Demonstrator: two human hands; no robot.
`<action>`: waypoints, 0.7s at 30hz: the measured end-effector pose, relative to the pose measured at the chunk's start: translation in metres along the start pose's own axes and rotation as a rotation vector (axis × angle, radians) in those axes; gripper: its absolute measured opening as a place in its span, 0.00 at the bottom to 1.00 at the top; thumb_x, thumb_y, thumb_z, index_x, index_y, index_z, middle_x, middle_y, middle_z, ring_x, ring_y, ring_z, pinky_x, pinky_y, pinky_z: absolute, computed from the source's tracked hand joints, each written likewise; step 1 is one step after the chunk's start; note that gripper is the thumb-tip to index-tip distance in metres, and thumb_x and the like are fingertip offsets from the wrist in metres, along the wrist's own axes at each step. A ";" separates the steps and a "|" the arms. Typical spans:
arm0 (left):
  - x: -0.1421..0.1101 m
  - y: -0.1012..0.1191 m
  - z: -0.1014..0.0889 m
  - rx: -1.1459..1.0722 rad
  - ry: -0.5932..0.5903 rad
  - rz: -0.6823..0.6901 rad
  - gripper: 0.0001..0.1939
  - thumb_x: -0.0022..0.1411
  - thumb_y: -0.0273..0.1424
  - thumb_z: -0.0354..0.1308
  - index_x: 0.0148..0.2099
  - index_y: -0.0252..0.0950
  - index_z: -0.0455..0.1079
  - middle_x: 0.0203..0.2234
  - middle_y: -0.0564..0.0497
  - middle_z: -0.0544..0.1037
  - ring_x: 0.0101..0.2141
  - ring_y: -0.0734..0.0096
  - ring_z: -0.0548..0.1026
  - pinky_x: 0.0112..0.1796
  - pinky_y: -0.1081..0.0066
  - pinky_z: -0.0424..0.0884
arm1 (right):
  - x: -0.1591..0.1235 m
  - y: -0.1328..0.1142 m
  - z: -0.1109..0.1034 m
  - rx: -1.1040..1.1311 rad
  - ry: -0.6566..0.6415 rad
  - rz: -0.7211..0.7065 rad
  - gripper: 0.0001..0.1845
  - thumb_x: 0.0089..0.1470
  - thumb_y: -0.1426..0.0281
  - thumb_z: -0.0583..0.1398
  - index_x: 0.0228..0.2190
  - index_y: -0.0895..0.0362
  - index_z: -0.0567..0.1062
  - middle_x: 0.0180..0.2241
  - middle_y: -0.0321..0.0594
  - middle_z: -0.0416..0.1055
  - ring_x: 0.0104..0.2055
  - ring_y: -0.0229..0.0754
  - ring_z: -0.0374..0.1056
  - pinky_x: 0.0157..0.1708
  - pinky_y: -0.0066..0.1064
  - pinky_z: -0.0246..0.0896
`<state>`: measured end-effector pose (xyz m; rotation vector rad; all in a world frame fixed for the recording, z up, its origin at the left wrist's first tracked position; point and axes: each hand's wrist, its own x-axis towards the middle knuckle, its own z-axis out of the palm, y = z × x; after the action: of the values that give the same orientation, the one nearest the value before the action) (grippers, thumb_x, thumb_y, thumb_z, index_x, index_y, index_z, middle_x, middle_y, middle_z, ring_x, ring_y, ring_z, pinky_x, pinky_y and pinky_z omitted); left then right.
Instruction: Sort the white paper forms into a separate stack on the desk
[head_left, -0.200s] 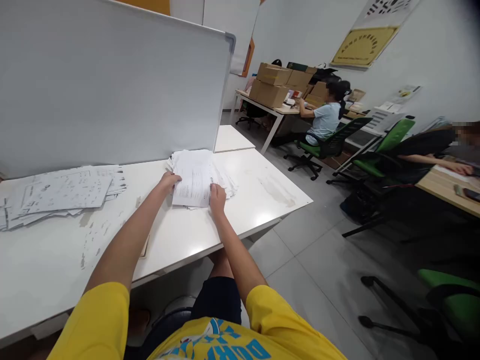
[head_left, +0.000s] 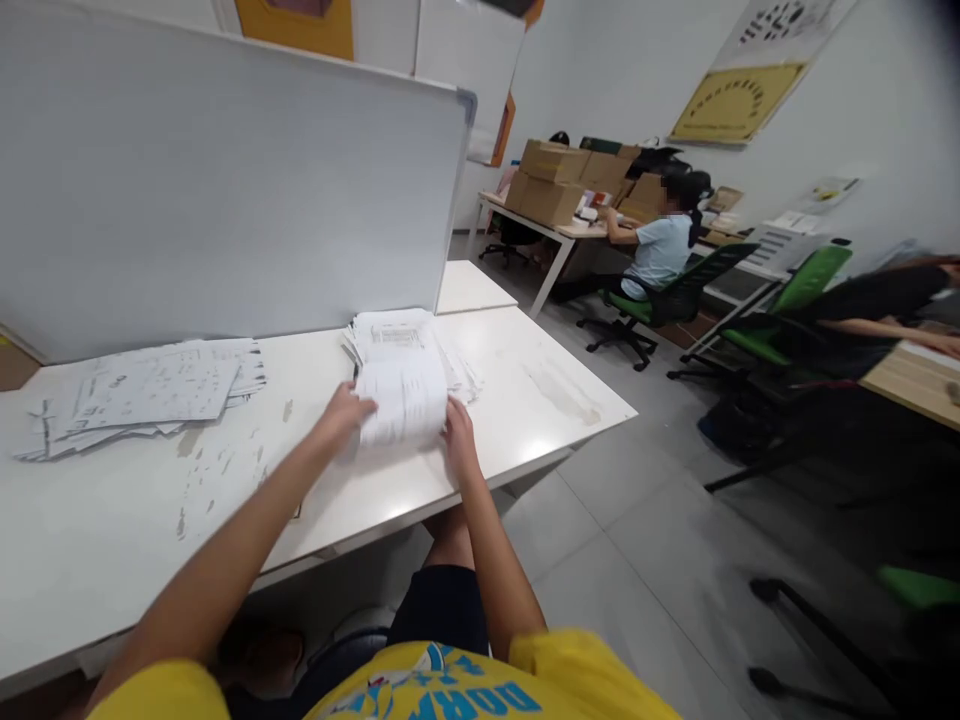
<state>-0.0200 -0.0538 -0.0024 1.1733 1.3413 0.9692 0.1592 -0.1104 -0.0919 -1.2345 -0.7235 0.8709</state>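
A printed sheet of paper point(head_left: 403, 398) is held by its two sides between my hands, bowed and drawn towards me. My left hand point(head_left: 346, 412) grips its left edge, and my right hand point(head_left: 457, 430) pinches its right edge. Behind it lies an uneven stack of papers point(head_left: 397, 328), with another printed page showing on top. To the left, a second, spread pile of papers point(head_left: 150, 390) rests on the white table point(head_left: 525, 400).
A whiteboard panel point(head_left: 225, 180) stands along the table's back edge. Dark smudges mark the tabletop. Beyond the right end, a person in a light blue shirt point(head_left: 664, 250) sits in a green chair near cardboard boxes point(head_left: 551, 185). Another person leans over a wooden desk point(head_left: 915, 380).
Both hands have moved towards me with the top sheet, which now bends and slides off the stack, uncovering the page beneath. The camera view has shifted slightly.
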 end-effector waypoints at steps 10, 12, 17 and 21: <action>-0.157 -0.076 -0.020 -0.258 -0.240 -0.288 0.38 0.49 0.43 0.69 0.60 0.42 0.61 0.40 0.44 0.78 0.41 0.55 0.79 0.38 0.63 0.74 | -0.134 -0.041 -0.077 0.208 -0.293 0.339 0.31 0.44 0.62 0.70 0.51 0.47 0.71 0.45 0.42 0.77 0.45 0.52 0.74 0.41 0.40 0.68; -0.165 -0.079 -0.022 -0.297 -0.226 -0.312 0.35 0.47 0.46 0.69 0.55 0.42 0.65 0.39 0.44 0.79 0.40 0.53 0.79 0.36 0.64 0.74 | -0.141 -0.038 -0.077 0.215 -0.318 0.369 0.29 0.44 0.64 0.69 0.50 0.48 0.72 0.43 0.41 0.78 0.42 0.49 0.74 0.39 0.37 0.68; -0.145 -0.078 -0.026 -0.443 -0.092 -0.289 0.28 0.49 0.41 0.67 0.51 0.41 0.67 0.43 0.46 0.79 0.43 0.54 0.79 0.38 0.64 0.75 | -0.149 -0.025 -0.072 0.247 -0.412 0.499 0.28 0.44 0.69 0.67 0.49 0.49 0.74 0.38 0.37 0.78 0.33 0.42 0.73 0.30 0.30 0.64; -0.120 -0.076 -0.028 -0.510 0.000 -0.188 0.27 0.50 0.36 0.62 0.54 0.39 0.65 0.49 0.45 0.77 0.48 0.55 0.77 0.43 0.64 0.74 | -0.154 -0.027 -0.068 0.240 -0.455 0.561 0.26 0.41 0.70 0.67 0.46 0.51 0.77 0.34 0.36 0.79 0.32 0.39 0.71 0.29 0.27 0.62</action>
<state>-0.0620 -0.1840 -0.0502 0.6488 1.0913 1.0893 0.1449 -0.2801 -0.0800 -1.0413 -0.6059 1.6891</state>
